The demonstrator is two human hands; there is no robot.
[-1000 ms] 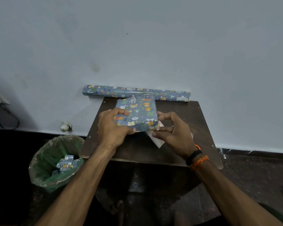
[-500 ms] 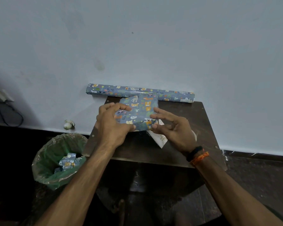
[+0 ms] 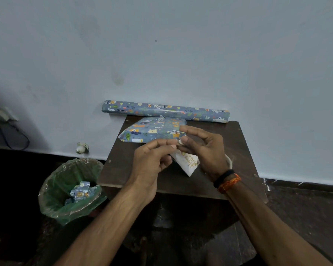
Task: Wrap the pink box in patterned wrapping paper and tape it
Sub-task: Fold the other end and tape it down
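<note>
The box wrapped in blue animal-patterned paper (image 3: 152, 131) lies flat at the back of the small dark table (image 3: 123, 169), and neither hand holds it. Just in front of it my left hand (image 3: 150, 162) and my right hand (image 3: 206, 150) meet fingertip to fingertip. Between them they pinch a small pale piece (image 3: 179, 142) that looks like tape. No pink of the box shows through the paper.
A roll of the same wrapping paper (image 3: 161, 110) lies against the wall behind the box. A white card with gold lettering (image 3: 189, 166) sits under my hands, and a pale ring (image 3: 229, 162) peeks out behind my right wrist. A green-lined bin (image 3: 71, 189) with paper scraps stands at the left.
Both hands have let go of the wrapped box, which now lies flat on the table. They have drawn back towards me and come together on a small pale piece.
</note>
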